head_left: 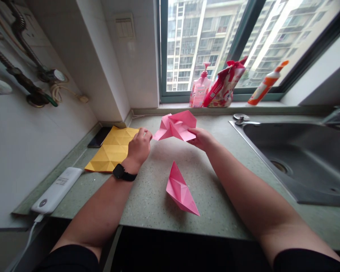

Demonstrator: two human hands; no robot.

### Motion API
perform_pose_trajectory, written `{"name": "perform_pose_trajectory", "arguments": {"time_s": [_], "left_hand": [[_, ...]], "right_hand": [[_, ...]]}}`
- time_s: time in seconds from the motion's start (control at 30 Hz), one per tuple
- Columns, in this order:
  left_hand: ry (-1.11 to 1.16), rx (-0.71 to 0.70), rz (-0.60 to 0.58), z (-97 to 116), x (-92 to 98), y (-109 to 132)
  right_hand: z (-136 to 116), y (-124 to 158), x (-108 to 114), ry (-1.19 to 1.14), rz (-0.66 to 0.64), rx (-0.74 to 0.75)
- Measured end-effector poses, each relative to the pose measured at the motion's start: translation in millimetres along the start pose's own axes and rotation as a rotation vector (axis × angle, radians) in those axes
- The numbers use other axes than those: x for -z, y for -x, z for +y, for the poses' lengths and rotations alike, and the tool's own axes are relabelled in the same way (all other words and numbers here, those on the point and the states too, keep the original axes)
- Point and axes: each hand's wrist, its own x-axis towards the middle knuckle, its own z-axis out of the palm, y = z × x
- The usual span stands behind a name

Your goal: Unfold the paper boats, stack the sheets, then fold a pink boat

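A pink folded paper point(174, 126) with several creased flaps is lifted a little above the counter. My right hand point(200, 139) grips its right edge, the thumb on top and the other fingers underneath. At its left corner, my left hand point(141, 140) has its fingers bent and closed against the paper's tip; the thumb is hidden. A black watch point(124, 172) sits on my left wrist. Closer to me, a pink paper boat point(181, 190) rests on the counter, untouched. Beside my left hand lies a yellow creased paper sheet point(110, 149), partly covered by that hand.
Behind the yellow sheet is a dark phone point(98, 136). A white power bank point(57, 190) with a cable lies at the counter's left. The steel sink point(300, 158) opens on the right. On the windowsill stand a pink pump bottle point(200, 90), a red bag point(225, 85) and an orange-white bottle point(265, 87).
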Motion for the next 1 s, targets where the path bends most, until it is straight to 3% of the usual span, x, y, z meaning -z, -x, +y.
{"name": "perform_pose_trajectory", "arguments": {"time_s": [0.13,0.33,0.5,0.67,0.8,0.93,1.0], "left_hand": [[0.117,-0.024,-0.030,-4.5,-7.2,-1.8],[0.579,0.089,0.168,-8.0,-14.1,-8.4],[0.854,0.162,0.128,-8.0,-7.6,-10.2],[1.195,0.244,0.173,-4.2,-7.7,-13.7],[1.521,0.277,0.082,-1.3,-7.1,-15.6],[1.643,0.348,0.044,-1.8,-4.7,-14.9],[1.712,0.396,-0.044,-2.7,-3.5,-13.8]], "right_hand": [[3.6,-1.1,-2.7,-0.026,-0.077,0.102],[5.8,1.9,-11.3,-0.017,-0.168,0.252],[5.9,15.4,-24.9,0.008,-0.270,0.283],[4.3,29.6,-33.9,0.066,-0.326,0.293],[3.7,31.3,-33.0,0.041,-0.375,0.263],[3.6,27.5,-28.5,-0.009,-0.411,0.221],[4.4,26.5,-27.5,-0.009,-0.436,0.197]]}}
